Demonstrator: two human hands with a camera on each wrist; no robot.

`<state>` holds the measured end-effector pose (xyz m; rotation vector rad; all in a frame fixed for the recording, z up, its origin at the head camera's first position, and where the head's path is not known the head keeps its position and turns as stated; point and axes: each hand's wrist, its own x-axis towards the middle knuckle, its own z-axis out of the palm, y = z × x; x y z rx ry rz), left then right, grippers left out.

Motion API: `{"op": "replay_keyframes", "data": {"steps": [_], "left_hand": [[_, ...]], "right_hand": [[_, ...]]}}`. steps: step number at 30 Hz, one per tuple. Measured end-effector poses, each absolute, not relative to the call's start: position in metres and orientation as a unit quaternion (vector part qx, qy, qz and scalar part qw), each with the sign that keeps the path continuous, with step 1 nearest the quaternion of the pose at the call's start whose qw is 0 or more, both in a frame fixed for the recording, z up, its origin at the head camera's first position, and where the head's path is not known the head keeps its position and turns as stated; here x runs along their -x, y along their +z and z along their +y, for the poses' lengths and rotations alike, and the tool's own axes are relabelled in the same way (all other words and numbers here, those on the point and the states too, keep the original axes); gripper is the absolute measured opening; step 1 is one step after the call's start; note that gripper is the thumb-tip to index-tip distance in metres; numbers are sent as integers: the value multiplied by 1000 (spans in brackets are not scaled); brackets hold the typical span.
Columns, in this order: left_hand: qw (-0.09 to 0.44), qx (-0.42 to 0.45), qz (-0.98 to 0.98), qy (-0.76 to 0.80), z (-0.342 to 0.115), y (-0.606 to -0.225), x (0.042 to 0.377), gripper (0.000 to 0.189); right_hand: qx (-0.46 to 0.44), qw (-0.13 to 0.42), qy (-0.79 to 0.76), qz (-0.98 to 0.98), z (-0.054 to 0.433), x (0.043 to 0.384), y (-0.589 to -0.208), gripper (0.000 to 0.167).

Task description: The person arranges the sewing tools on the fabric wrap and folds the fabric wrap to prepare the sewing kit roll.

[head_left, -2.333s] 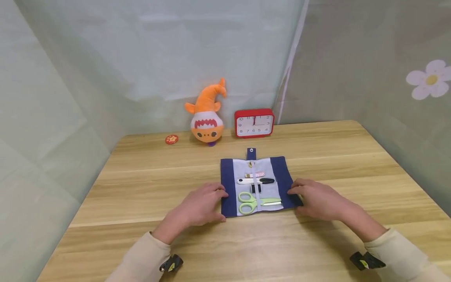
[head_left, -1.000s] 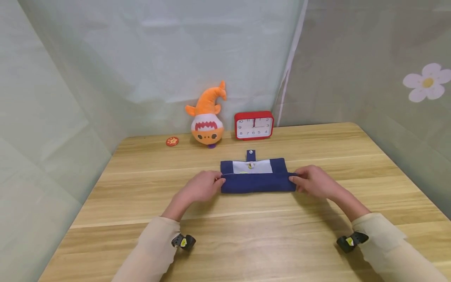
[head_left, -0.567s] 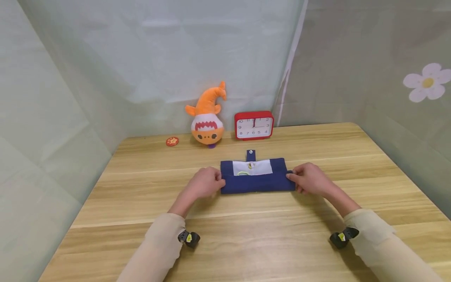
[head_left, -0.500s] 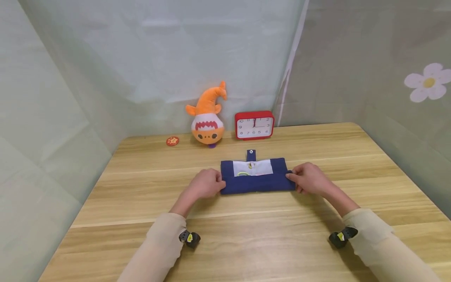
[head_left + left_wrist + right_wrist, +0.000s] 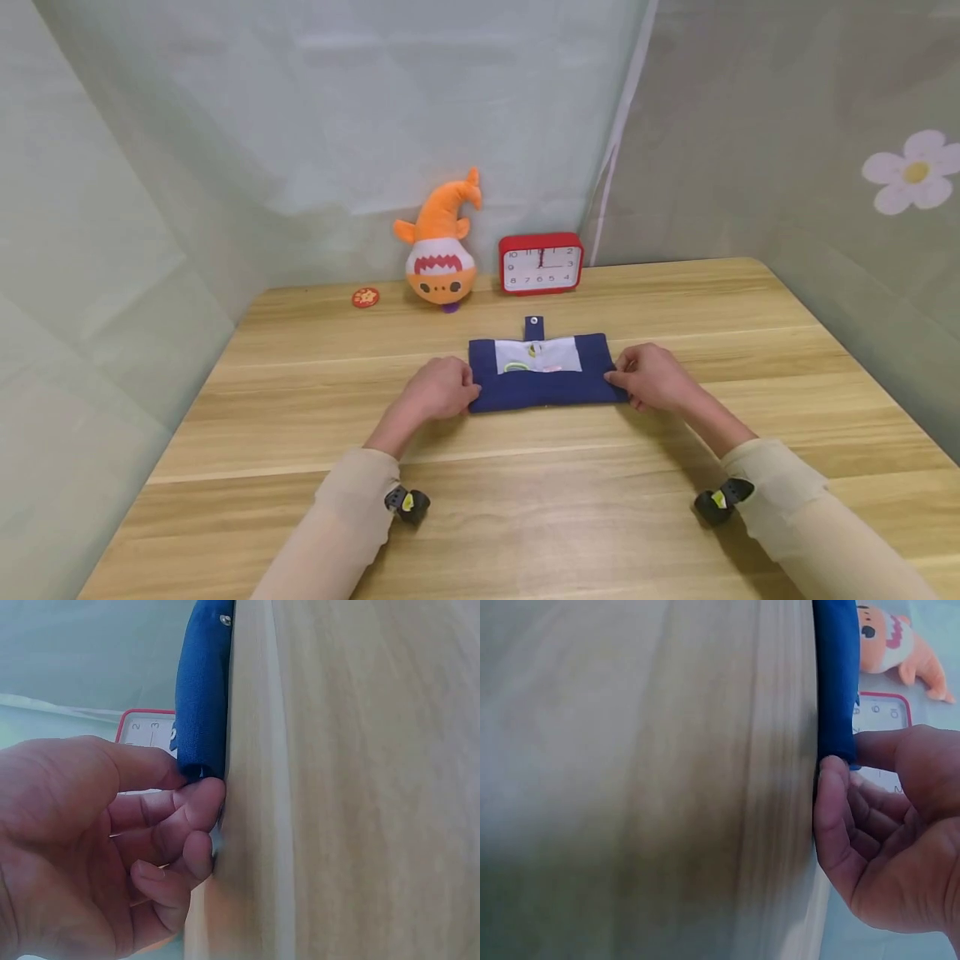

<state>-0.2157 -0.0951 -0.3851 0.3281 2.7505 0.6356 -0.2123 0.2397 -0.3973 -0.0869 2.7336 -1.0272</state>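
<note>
A navy fabric roll-up pouch (image 5: 551, 389) lies on the wooden table, its near part folded over toward the back. Its pale lining (image 5: 558, 353) shows behind the fold, with a bit of a green scissors handle (image 5: 517, 367) peeking out; the other tools are mostly covered. My left hand (image 5: 439, 388) pinches the left end of the fold between thumb and fingers, seen close in the left wrist view. At the opposite end, my right hand (image 5: 654, 379) pinches the fold likewise. A strap (image 5: 534, 327) with a metal snap sticks out from the pouch's far edge.
Behind the pouch stand a red clock (image 5: 541, 263) and an orange plush shark (image 5: 442, 242), near the fabric backdrop. A small round red piece (image 5: 365, 297) lies at the back left of the table (image 5: 540, 517).
The pouch lay flat with scissors and other tools in sight; both hands have folded its near part over them, away from me. In the last half second the hands have barely moved.
</note>
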Motion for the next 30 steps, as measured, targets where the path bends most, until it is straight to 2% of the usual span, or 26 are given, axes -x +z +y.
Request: {"op": "replay_keyframes", "data": {"steps": [4,7,11,15,22,26,30], "left_hand": [[141,-114,960,215,-93,-387,216,39],[124,-125,964,198,-90,-389,217,35],[99,-142,969,175,-83,-391,218,23],[81,-146,972,167,-79,-391,216,21],[45,-192,967,159,-77,-391,212,12],[29,-206,964,165,-79,-390,211,8],[37,-211,962,171,-84,-387,209,13]], "right_hand": [[39,100,-346,932,239,213,-399,23],[54,84,-345,933,240,212,-401,25],[77,72,-333,937,241,210,-402,15],[93,65,-318,941,239,208,-403,8],[171,-42,-207,962,240,206,-400,10],[195,-39,-188,962,245,201,-397,15],[241,-39,-160,956,248,197,-394,21]]}}
